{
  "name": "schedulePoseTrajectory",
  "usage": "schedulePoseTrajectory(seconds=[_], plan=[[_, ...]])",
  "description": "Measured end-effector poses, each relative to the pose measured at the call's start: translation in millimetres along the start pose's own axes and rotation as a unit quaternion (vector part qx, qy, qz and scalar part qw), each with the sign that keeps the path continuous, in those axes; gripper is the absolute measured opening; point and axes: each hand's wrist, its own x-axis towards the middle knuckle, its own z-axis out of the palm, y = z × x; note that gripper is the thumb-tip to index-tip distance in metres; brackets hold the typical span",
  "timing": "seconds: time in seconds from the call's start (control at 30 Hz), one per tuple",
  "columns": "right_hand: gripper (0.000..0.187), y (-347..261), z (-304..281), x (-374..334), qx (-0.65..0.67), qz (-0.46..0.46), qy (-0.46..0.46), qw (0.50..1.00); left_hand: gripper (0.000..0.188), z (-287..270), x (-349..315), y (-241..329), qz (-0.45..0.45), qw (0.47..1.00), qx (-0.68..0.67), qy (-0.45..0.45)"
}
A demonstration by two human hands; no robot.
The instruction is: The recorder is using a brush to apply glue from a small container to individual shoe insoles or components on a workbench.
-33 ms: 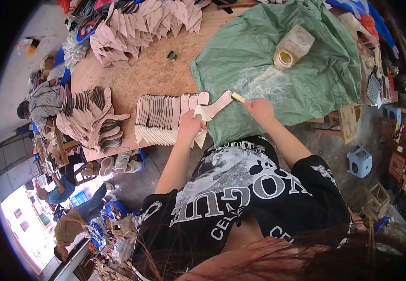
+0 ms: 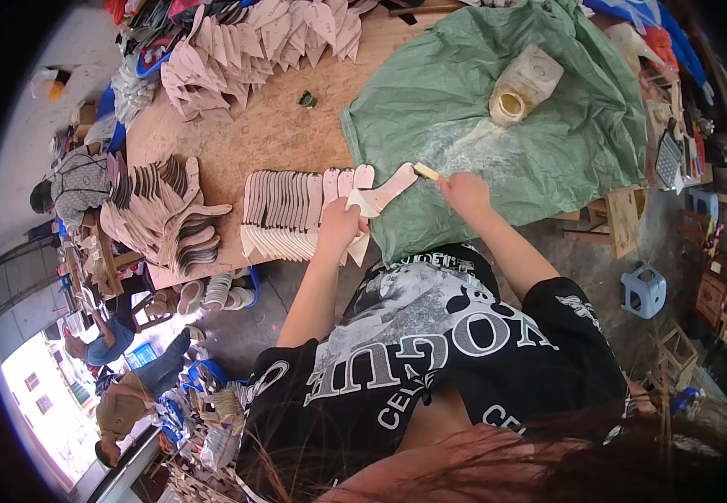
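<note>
My left hand [image 2: 342, 225] is closed on the near end of a pale pink, curved cut piece [image 2: 393, 186], perhaps a shoe part, where a cream flap folds over. The piece's far end lies over a green sheet [image 2: 405, 109]. In my right hand [image 2: 466, 194] is a small brush [image 2: 427, 172] with a pale yellow handle, its dark tip at the far end of that piece. To the left of my left hand, an overlapping row of similar pink pieces [image 2: 288, 201] lies on the wooden table [image 2: 296, 113]. On the sheet, a cloudy plastic jug [image 2: 531, 80] lies tilted, its round mouth toward me.
More piles of pink pieces stand at the table's left [image 2: 158, 214] and far edge [image 2: 254, 50]. A small dark object [image 2: 307, 99] lies mid-table. A light blue stool [image 2: 645, 291] stands on the floor at right. Other people [image 2: 124, 411] are at the left.
Almost nothing differs. The brush and the tip of the pink piece have shifted very slightly; both hands keep their holds.
</note>
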Motion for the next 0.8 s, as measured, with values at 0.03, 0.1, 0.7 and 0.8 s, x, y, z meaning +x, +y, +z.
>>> schedulePoseTrajectory(seconds=[0.03, 0.1, 0.7, 0.8], plan=[[0.05, -2, -2, 8, -0.006, -0.014, 0.008, 1.0, 0.021, -2, 1, -1, -0.009, 1.0, 0.004, -0.006], [0.05, -5, -6, 16, -0.013, -0.028, 0.015, 0.999, 0.021, -1, 3, 1, -0.019, 1.0, 0.007, -0.013], [0.041, -70, 15, -26, 0.478, 0.006, -0.272, 0.835, 0.023, 21, -15, 17, -0.017, 0.998, 0.04, 0.034], [0.05, -65, 17, -25, 0.444, -0.045, -0.229, 0.865, 0.022, 23, -16, 16, -0.013, 0.997, 0.072, 0.04]])
